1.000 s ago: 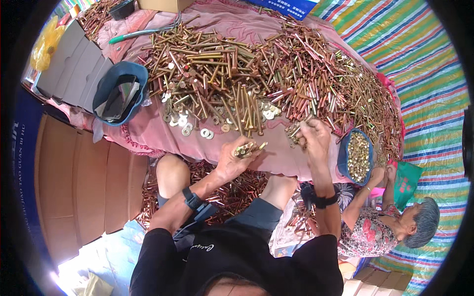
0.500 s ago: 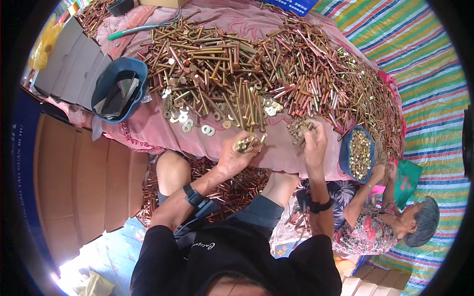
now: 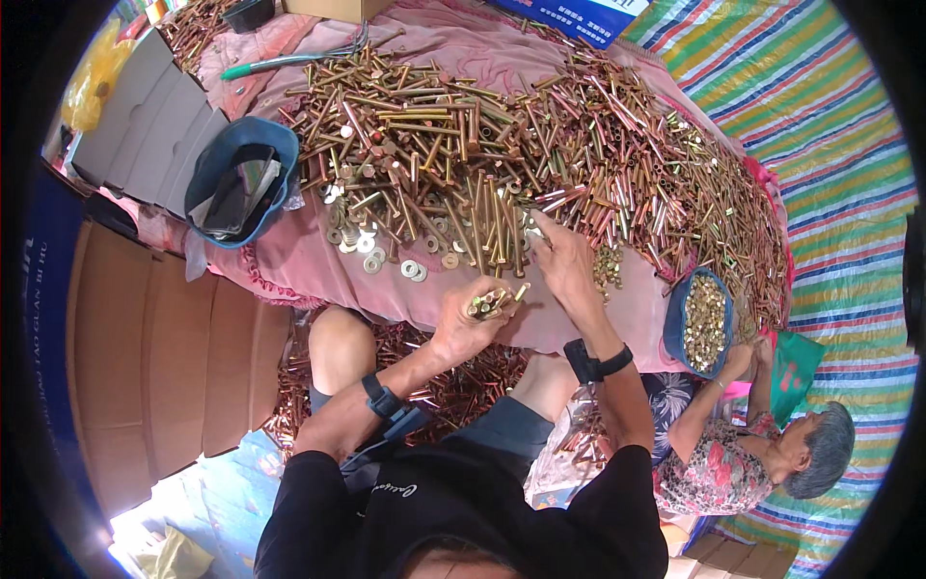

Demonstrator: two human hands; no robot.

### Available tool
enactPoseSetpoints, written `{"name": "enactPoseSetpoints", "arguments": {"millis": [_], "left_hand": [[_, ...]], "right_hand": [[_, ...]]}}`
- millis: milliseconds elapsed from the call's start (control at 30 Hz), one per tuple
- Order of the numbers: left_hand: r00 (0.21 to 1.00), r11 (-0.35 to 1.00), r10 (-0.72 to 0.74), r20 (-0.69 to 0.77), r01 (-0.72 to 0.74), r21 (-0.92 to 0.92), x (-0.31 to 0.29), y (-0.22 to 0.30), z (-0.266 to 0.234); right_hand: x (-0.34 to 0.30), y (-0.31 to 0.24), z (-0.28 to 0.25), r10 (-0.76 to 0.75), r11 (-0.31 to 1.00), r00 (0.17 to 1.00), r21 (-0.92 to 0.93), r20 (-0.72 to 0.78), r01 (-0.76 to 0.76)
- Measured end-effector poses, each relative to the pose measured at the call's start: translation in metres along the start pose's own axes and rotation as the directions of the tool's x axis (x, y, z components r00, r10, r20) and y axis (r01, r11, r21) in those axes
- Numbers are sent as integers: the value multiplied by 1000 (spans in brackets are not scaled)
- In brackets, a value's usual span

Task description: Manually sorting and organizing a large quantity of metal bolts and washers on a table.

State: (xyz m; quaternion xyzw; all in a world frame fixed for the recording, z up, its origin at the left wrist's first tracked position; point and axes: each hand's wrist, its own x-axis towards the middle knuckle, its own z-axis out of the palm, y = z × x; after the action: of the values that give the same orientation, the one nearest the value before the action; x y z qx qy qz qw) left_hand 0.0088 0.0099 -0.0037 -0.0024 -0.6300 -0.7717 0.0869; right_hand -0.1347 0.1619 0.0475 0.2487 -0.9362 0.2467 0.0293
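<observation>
My left hand (image 3: 459,320) is closed round a small bundle of brassy metal sleeves (image 3: 490,303), their ends pointing up and to the right. My right hand (image 3: 567,266) reaches to the near edge of the heap, index finger stretched out over a few flat washers (image 3: 530,222) that it partly covers. Nothing shows between its fingers. Just right of that hand lies a small pile of nuts (image 3: 608,268) on the pink cloth (image 3: 627,323). Long bolts (image 3: 478,224) lie side by side in front of my left hand, and more washers (image 3: 372,261) are scattered to their left.
A large heap of bolts and sleeves (image 3: 617,145) spreads over the table. A blue basket (image 3: 667,333) of nuts stands at right, beside a seated person (image 3: 723,463). At left are a blue bin (image 3: 289,145) with dark items and a cardboard box (image 3: 174,338). A green-handled tool (image 3: 241,71) lies behind.
My right hand has left the small pile of nuts and moved left and forward to the washers, its index finger now stretched out. My left hand still holds the sleeves, slightly lower in view.
</observation>
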Motion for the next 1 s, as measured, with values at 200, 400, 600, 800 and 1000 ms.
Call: {"name": "enactPoseSetpoints", "arguments": {"millis": [200,400,600,800,1000], "left_hand": [[999,1000,27,31,-27,11,1,1,2],[999,996,43,18,-44,72,0,-2,-4],[1000,1000,9,30,-9,-4,-1,-3,4],[986,974,160,43,-165,153,-3,-5,-1],[965,936,261,36,-262,234,-1,-3,0]], "right_hand": [[-1,18,8,-80,995,971,43,-223,92],[-52,-28,-54,396,384,880,823,262,-418],[-79,-38,-46,331,234,810,789,484,-568],[-88,-42,-38,362,256,826,806,433,-534],[-76,-38,-50,392,251,884,895,254,-369]]}}
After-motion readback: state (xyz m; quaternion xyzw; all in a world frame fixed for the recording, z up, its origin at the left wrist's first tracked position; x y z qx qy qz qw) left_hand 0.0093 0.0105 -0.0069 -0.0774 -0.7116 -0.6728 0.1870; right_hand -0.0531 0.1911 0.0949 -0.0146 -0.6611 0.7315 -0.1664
